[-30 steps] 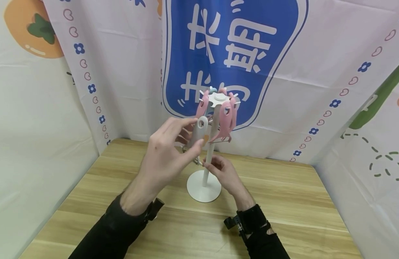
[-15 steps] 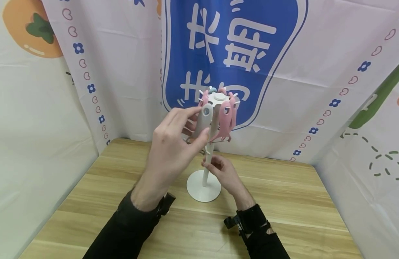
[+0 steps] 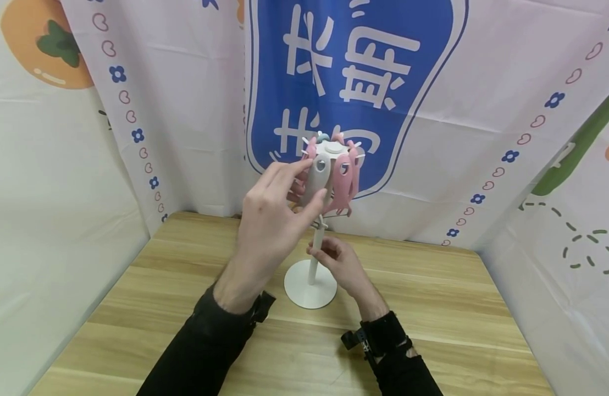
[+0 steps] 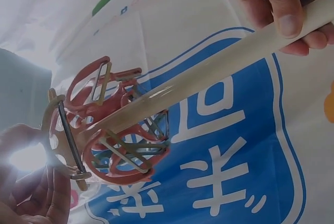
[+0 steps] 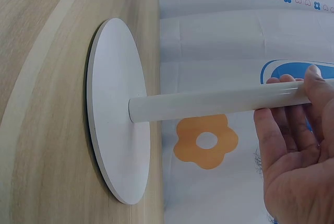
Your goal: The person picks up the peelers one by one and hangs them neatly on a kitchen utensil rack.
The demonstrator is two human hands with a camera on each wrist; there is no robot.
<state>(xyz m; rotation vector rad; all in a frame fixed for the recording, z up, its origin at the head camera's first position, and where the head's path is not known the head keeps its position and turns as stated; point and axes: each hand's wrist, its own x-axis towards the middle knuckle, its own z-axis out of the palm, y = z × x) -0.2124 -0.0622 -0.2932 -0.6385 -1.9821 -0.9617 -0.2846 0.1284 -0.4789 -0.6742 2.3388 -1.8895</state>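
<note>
My left hand (image 3: 272, 212) pinches a grey peeler (image 3: 317, 177) between thumb and fingers, holding it upright at the front left of a white stand's hooked top (image 3: 332, 147). The hole in its handle end sits level with the hooks. In the left wrist view, the peeler's metal blade (image 4: 70, 130) faces the pole. A pink peeler (image 3: 342, 184) hangs just right of it, with several more pink and bluish ones around the top. Lower down, my right hand (image 3: 346, 269) grips the white pole (image 5: 209, 105) with thumb and fingers. Left-hand fingers partly hide the peelers behind.
The stand's round white base (image 5: 117, 119) rests flat on a wooden table (image 3: 413, 319). Behind it hangs a printed cloth (image 3: 210, 110) with a blue sign, and pale cloth walls rise at both sides.
My left hand has moved up and to the right with the grey peeler, bringing its handle from below the hooks to the stand's top. The right hand stays on the pole.
</note>
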